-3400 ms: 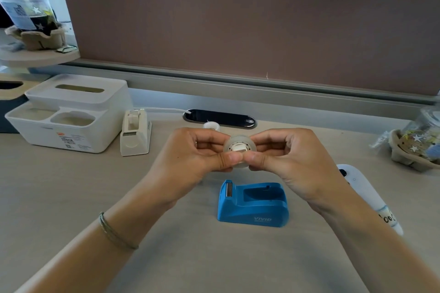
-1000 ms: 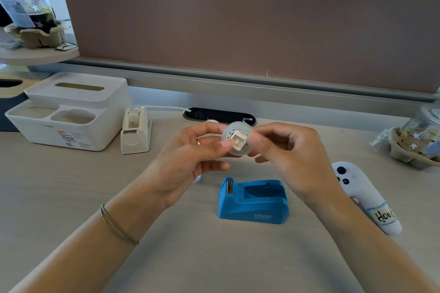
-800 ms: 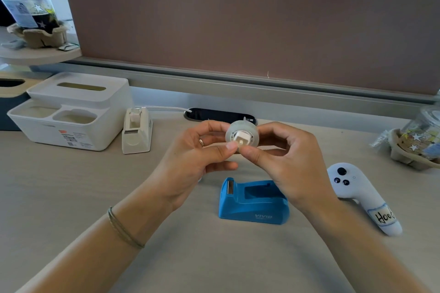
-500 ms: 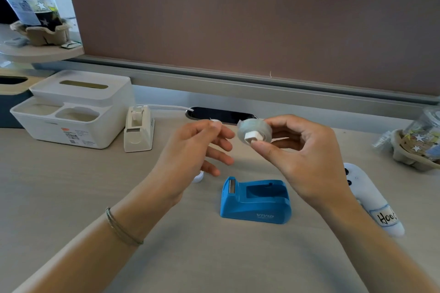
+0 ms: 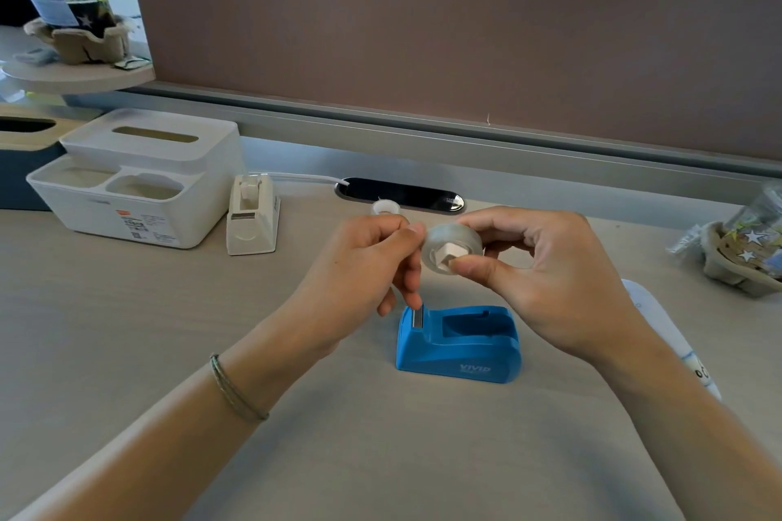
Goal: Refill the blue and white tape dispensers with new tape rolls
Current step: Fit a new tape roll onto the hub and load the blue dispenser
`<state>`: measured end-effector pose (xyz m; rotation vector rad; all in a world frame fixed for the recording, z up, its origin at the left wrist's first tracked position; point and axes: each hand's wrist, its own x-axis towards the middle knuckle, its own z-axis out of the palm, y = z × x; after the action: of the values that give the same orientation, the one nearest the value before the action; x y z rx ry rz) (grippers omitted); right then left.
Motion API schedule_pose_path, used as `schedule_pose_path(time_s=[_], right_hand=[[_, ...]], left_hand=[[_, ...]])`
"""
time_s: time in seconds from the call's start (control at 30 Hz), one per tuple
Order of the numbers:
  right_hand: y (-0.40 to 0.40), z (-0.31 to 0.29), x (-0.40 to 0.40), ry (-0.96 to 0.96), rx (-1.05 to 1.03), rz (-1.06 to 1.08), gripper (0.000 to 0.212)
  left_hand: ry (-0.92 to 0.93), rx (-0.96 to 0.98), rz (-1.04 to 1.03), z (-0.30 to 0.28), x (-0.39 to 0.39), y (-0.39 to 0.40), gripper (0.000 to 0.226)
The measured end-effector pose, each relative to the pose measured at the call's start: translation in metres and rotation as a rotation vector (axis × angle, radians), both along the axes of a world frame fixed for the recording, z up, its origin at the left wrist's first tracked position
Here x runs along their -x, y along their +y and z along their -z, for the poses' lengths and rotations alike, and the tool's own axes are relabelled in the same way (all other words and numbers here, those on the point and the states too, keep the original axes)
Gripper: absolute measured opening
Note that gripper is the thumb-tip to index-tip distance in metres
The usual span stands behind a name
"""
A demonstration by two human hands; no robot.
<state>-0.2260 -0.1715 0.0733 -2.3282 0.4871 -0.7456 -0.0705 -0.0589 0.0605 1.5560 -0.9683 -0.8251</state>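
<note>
Above the blue dispenser, our right hand pinched the tape roll; our left hand seemingly picked its loose end. Next: seat it in the cradle.

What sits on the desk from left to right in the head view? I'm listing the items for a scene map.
White organizer box → white tape dispenser → left hand → tape roll held up in the right hand → cardboard cup carrier at the far right.
</note>
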Motion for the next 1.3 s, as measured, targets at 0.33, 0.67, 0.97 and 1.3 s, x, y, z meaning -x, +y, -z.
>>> schedule_pose_path(time_s=[0.33,0.67,0.97,1.3], right_hand=[[0.002,0.010,-0.004,0.035,0.235,0.055,0.018],[0.009,0.004,-0.006,0.025,-0.162,-0.025,0.032],[0.016,0.002,-0.008,0.015,-0.238,0.029,0.023],[0.019,0.004,-0.009,0.018,-0.188,0.097,0.016]], left_hand=[[0.073,0.013,-0.047,0.008,0.008,-0.004,0.038],[0.194,0.092,-0.164,0.007,0.011,-0.005,0.035],[-0.048,0.138,-0.245,0.005,0.021,-0.003,0.039],[-0.057,0.158,-0.275,0.007,0.023,-0.002,0.038]])
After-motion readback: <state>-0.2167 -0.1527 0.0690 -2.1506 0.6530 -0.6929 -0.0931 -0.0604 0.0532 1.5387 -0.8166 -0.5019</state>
